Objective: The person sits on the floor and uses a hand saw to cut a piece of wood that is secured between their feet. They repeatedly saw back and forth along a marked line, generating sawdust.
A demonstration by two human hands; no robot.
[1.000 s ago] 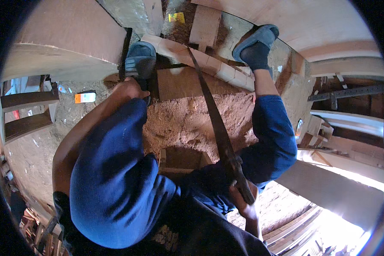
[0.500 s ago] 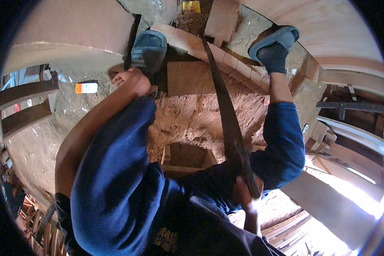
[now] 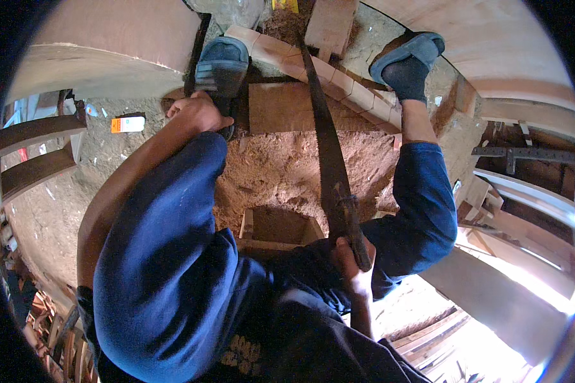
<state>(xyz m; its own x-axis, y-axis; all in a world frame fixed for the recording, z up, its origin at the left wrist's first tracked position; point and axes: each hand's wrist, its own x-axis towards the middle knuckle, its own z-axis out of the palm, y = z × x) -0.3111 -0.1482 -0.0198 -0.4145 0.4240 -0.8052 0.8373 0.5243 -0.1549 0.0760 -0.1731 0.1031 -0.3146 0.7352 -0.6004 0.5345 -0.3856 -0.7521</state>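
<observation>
My right hand (image 3: 352, 258) is closed around the handle of a handsaw (image 3: 329, 150). The long dark blade points away from me and crosses a pale wooden beam (image 3: 338, 86) that lies slantwise between my feet. Several crosswise lines mark the beam. Beside my left foot, which wears a grey slide sandal (image 3: 222, 64), my left hand (image 3: 199, 115) is down low with its fingers curled. What those fingers grip, if anything, is hidden. My right foot, in a dark sock and a sandal (image 3: 421, 48), is at the beam's right end.
A flat wooden block (image 3: 278, 108) lies on the near side of the beam, and another board (image 3: 332, 25) beyond it. Sawdust (image 3: 287, 163) covers the ground before me. A wooden frame (image 3: 248, 225) is close to my legs. An orange and white packet (image 3: 128, 124) lies left.
My right hand has pushed the saw forward and slightly left, so the blade reaches farther past the beam. My left hand stays by the left foot.
</observation>
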